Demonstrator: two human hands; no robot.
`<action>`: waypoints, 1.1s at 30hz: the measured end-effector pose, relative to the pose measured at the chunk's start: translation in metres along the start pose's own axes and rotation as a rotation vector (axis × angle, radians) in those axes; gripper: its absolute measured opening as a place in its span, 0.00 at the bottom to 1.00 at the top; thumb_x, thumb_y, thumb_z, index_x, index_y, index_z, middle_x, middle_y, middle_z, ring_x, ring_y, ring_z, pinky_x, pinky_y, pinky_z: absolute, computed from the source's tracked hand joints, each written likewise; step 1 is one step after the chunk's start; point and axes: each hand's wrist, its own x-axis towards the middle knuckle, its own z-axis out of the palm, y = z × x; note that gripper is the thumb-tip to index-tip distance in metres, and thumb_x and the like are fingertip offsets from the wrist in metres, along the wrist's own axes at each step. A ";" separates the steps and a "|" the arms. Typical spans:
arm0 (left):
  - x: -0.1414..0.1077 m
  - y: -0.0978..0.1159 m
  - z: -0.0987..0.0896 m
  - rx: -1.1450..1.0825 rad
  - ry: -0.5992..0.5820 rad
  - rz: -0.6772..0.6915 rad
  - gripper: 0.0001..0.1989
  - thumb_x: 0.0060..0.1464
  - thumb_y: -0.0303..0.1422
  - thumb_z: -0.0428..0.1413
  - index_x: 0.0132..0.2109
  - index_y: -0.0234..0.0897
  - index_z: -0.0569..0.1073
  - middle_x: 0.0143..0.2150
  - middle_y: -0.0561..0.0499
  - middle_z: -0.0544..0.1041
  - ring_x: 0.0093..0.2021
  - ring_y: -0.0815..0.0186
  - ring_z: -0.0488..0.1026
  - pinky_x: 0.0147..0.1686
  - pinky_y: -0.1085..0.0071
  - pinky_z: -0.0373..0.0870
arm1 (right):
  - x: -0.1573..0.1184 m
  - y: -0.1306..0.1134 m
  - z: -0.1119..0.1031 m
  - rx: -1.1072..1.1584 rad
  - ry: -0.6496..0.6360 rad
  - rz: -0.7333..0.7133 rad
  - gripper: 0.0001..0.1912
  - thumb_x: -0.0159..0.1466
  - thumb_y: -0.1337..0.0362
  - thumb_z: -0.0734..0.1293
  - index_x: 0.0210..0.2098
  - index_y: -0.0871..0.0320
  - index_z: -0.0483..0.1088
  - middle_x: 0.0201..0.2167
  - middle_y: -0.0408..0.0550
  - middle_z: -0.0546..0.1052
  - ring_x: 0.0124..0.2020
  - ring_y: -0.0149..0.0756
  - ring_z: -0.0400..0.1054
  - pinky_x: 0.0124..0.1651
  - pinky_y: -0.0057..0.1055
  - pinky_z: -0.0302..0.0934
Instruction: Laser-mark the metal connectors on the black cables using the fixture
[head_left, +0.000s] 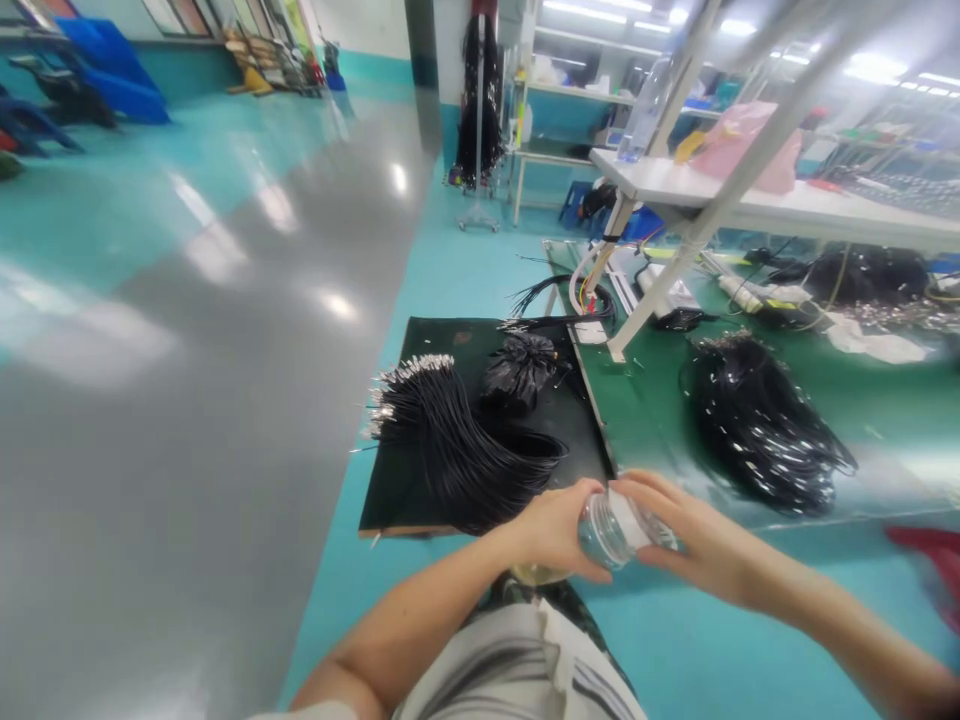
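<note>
A clear jar or bottle (606, 530) with a ribbed neck is held in front of my body, between both hands. My left hand (559, 530) curls round its left end, thumb below and fingers above. Round the other end, where a white patch shows, my right hand (686, 530) is closed with its thumb underneath. Whether a lid is on it, I cannot tell. Just beyond my left hand, a thick bundle of black cables (472, 440) with silvery ends lies on a dark board (405, 490).
A black plastic bag (521, 370) sits beside the cables. To the right, a green worktable (645, 420) carries another black cable coil (757, 420). A slanted white post (675, 270) rises from the table toward a white shelf (750, 200). Floor (187, 450) stretches to the left.
</note>
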 end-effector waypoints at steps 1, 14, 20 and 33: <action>0.000 0.000 -0.001 -0.001 -0.012 0.005 0.44 0.27 0.47 0.66 0.54 0.44 0.59 0.44 0.51 0.73 0.42 0.56 0.71 0.40 0.66 0.66 | 0.002 -0.003 0.002 -0.016 -0.004 0.017 0.28 0.59 0.61 0.61 0.58 0.54 0.55 0.58 0.54 0.59 0.56 0.44 0.58 0.54 0.39 0.57; -0.001 -0.008 0.005 0.075 -0.150 -0.038 0.45 0.29 0.46 0.64 0.56 0.46 0.56 0.48 0.50 0.71 0.45 0.51 0.71 0.41 0.62 0.66 | 0.031 -0.014 0.025 -0.266 -0.035 0.393 0.23 0.62 0.46 0.53 0.29 0.59 0.64 0.22 0.50 0.72 0.22 0.38 0.64 0.25 0.30 0.48; -0.003 -0.016 -0.008 0.021 -0.188 -0.031 0.43 0.28 0.43 0.65 0.55 0.46 0.59 0.46 0.51 0.72 0.44 0.54 0.71 0.41 0.65 0.66 | 0.025 -0.021 0.023 0.034 0.004 0.139 0.17 0.60 0.56 0.60 0.45 0.58 0.63 0.40 0.51 0.72 0.38 0.39 0.67 0.38 0.34 0.61; -0.006 -0.023 -0.019 -0.131 -0.153 0.036 0.40 0.29 0.42 0.66 0.52 0.43 0.62 0.43 0.52 0.73 0.39 0.59 0.72 0.37 0.69 0.65 | 0.018 -0.018 0.021 0.149 -0.029 0.039 0.24 0.60 0.63 0.60 0.56 0.55 0.57 0.60 0.55 0.57 0.61 0.43 0.51 0.58 0.41 0.54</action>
